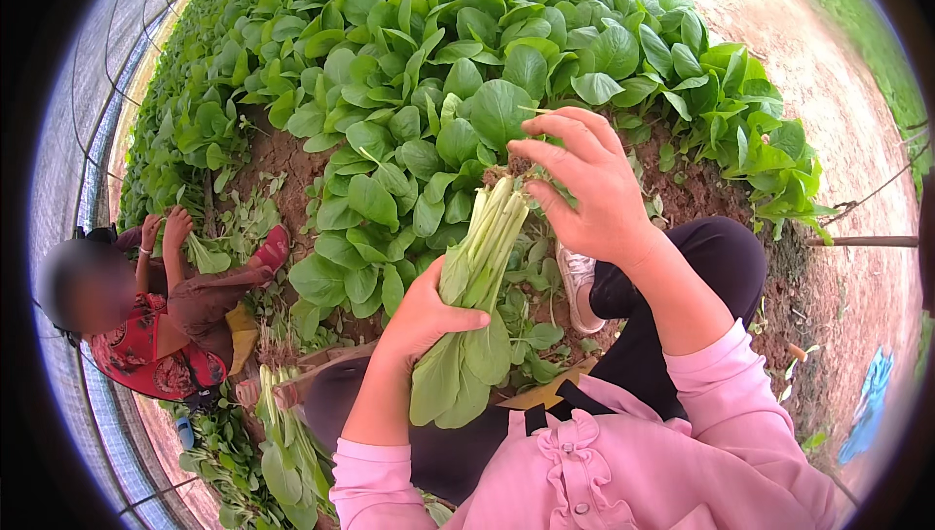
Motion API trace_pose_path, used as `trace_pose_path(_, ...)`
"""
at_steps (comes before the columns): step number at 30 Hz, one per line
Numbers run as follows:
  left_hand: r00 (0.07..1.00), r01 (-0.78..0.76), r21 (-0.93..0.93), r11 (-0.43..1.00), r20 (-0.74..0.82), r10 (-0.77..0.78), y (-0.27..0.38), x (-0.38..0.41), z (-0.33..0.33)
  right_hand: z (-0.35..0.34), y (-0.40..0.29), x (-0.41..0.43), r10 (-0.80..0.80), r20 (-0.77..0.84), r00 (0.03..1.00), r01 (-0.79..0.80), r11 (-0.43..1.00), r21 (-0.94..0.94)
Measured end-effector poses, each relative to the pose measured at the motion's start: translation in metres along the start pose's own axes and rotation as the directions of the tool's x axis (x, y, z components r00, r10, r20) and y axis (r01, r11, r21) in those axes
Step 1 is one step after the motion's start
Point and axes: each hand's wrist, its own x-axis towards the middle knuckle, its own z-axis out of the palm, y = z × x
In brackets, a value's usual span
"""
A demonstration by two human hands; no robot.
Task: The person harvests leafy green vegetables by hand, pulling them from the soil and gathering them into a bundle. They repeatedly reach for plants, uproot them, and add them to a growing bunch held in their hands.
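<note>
My left hand (pixel 438 318) is closed around the stalks and leaves of a bunch of leafy greens (pixel 482 260), which tilts with its roots up and its leaves hanging down. At the root end, my right hand (pixel 584 179) has its thumb and fingers around the soil-clumped roots (pixel 520 165). A thin pale stem sticks out near its fingertips; whether it is held apart from the roots I cannot tell. Another bunch of greens (pixel 281 449) with pale stalks lies at the lower left, its roots against a wooden piece (pixel 292 387).
Dense standing greens (pixel 438 55) fill the bed ahead. A person (pixel 161 340) sits at the left, hands at the plants. More cut greens (pixel 226 457) lie at the lower left. A wooden stake (pixel 865 241) and a blue cloth or bag (pixel 865 406) are at the right.
</note>
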Motion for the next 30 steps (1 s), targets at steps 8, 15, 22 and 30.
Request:
trace_pose_path(8,1.000,0.007,0.122,0.992,-0.010,-0.006,-0.003,0.002,0.003,0.018,-0.001,-0.004,0.073,0.062,0.995,-0.078,0.995,0.066)
trace_pose_path(15,0.995,-0.011,0.050,0.999,0.095,0.006,-0.007,0.005,-0.008,0.014,0.014,-0.001,0.438,-0.247,0.865,-0.418,0.899,0.129)
trace_pose_path(22,0.996,-0.035,-0.381,0.924,0.060,0.063,-0.021,-0.010,-0.021,-0.002,0.035,-0.011,0.366,-0.139,0.920,-0.390,0.880,-0.270)
trace_pose_path(30,0.975,0.058,-0.377,0.924,0.222,0.030,-0.028,-0.001,-0.008,0.034,-0.019,-0.017,0.312,0.599,0.737,-0.649,0.082,0.756)
